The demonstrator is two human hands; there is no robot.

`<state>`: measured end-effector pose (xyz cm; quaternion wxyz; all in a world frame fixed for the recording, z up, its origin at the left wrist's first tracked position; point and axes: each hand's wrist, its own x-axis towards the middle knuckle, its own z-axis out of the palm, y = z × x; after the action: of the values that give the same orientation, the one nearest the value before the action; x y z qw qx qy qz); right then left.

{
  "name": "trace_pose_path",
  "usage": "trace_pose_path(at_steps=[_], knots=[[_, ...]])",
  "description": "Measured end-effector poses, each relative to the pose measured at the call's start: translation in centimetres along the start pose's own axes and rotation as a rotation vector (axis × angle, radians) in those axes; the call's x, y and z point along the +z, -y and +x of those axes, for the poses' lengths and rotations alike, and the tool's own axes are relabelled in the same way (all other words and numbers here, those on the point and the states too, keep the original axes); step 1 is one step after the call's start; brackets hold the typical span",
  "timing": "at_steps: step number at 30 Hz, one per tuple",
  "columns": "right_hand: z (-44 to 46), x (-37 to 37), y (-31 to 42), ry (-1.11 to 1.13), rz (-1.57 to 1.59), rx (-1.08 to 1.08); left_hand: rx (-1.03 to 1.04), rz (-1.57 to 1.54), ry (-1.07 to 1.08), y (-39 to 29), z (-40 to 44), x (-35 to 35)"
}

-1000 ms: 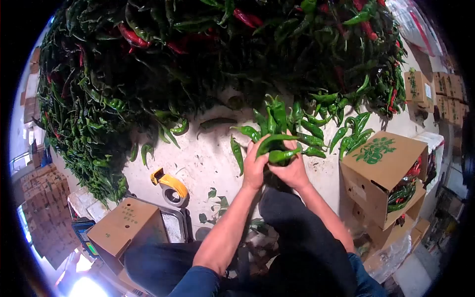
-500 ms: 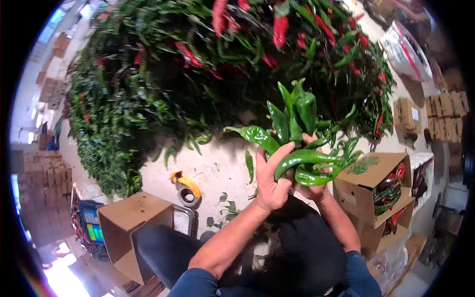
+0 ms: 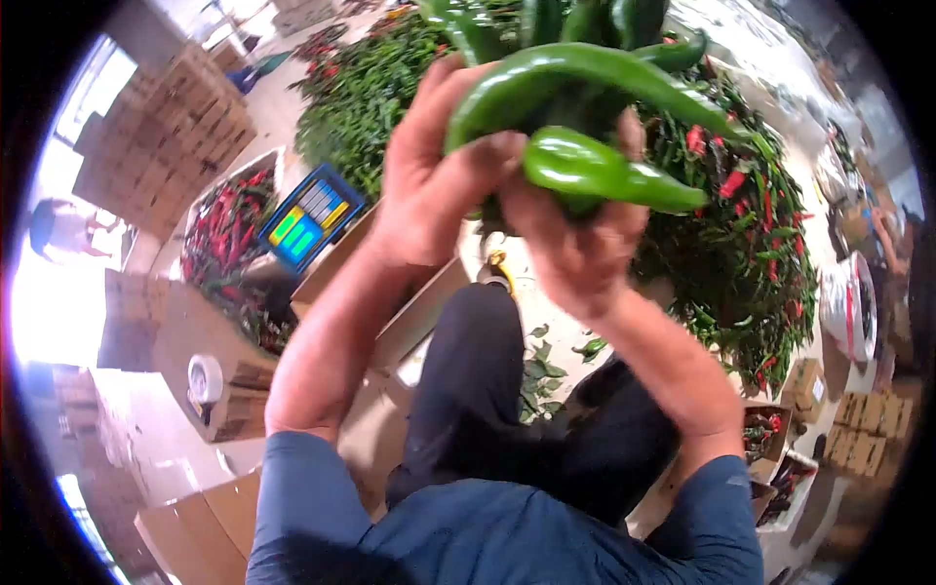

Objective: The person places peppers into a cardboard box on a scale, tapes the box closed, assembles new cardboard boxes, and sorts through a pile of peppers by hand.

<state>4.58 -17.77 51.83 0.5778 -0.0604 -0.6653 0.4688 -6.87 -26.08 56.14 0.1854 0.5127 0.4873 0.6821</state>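
Note:
Several large green chili peppers [image 3: 575, 73] are bunched between my two hands, raised close to the camera. My left hand [image 3: 434, 180] is closed around the left side of the bunch, its thumb across the front. My right hand [image 3: 575, 234] grips from below, fingers curled around the lower peppers. A shiny light green pepper [image 3: 585, 166] points right in front of the right fingers. Behind the hands lies a big pile of green chilies [image 3: 375, 112] with red ones mixed in. Some fingertips are hidden behind the peppers.
A scale with a lit display [image 3: 310, 216] stands left, beside a container of red chilies [image 3: 229, 229]. A tape roll [image 3: 205, 378] rests on a carton [image 3: 244, 409]. Stacked boxes [image 3: 171, 146] rise behind. A white sack [image 3: 848, 307] is at right. Other people are at both edges.
Both hands have lifted the peppers up toward the camera. The view has swung left, bringing the scale, the red chilies and the tape roll closer in.

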Motion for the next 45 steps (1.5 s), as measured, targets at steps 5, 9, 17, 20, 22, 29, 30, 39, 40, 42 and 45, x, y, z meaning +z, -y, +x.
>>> trace_pose_path(at_steps=[5, 9, 17, 20, 22, 29, 30, 39, 40, 42, 45], knots=[[-9.1, 13.3, -2.7, 0.075, -0.026, 0.040, -0.154, 0.115, 0.124, -0.9, -6.9, -13.5], [-16.7, 16.1, -8.2, 0.423, -0.217, 0.332, -0.499, 0.525, 0.324, 6.0, -13.3, -22.0], [-5.7, 5.0, -6.9, 0.841, -0.258, 0.731, -1.087, 0.829, 0.499, 8.6, -17.4, -22.6], [1.5, -6.1, -7.0, 0.809, -0.602, 0.563, -0.614, 0.946, 0.445, 8.5, -16.3, -20.6], [3.1, -14.2, -7.9, 0.671, -0.796, 0.558, -0.604, 0.743, 0.277, 6.2, -14.3, -16.0], [-10.8, -37.3, -16.3, 0.704, -1.278, 0.982, -0.610, 0.610, 0.662, 12.1, -10.8, 7.5], [-14.6, -39.0, -17.9, 0.687, -1.254, 1.117, -0.670, 0.644, 0.779, 15.1, -11.0, 11.4], [-36.3, -45.0, -23.5, 0.670, -1.303, 0.693, -0.696, 1.090, 1.036, 40.9, -23.7, 30.3], [-36.5, -44.9, -24.9, 0.689, -1.278, 0.674, -0.617, 1.131, 1.003, 42.3, -24.3, 31.5], [-35.9, -43.9, -27.0, 0.694, -1.252, 0.559, -0.617, 1.138, 0.975, 44.5, -24.6, 33.2], [-36.6, -43.6, -30.4, 0.786, -1.232, 0.675, -0.508, 1.032, 0.826, 47.7, -26.1, 32.7]])
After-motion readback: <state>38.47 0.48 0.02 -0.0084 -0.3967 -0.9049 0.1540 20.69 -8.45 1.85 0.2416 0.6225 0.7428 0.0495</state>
